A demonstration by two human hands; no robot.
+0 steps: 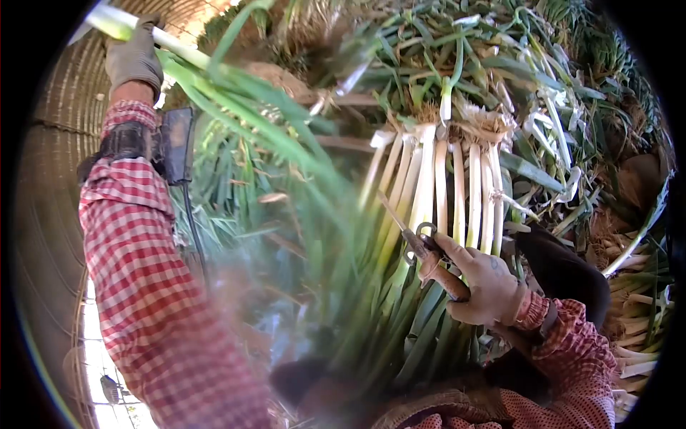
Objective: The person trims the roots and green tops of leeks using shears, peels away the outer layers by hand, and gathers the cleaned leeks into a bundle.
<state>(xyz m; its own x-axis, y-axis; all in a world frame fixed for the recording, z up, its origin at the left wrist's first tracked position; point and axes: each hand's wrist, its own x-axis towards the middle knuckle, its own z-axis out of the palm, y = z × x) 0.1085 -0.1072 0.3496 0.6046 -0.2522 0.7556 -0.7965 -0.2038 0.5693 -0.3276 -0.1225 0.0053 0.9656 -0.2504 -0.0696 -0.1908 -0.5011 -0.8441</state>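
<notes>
At the upper left my left hand [136, 57], in a grey glove, is closed round the pale stalk of a leek [175, 50], whose green leaves trail down to the right. My right hand [486, 282], in a light glove, grips the wooden handle of a small bladed tool [429, 259] with looped metal parts. Its thin blade points up and left over a row of leeks [436, 179]. Those leeks lie side by side, roots at the top and leaves towards me.
Piles of leafy leeks [529, 71] fill the top and right. More pale stalks [632, 322] lie at the right edge. A corrugated wall [53, 186] curves along the left. Loose green leaves [236, 171] are beside my left arm, where a dark device [177, 146] hangs with a cable.
</notes>
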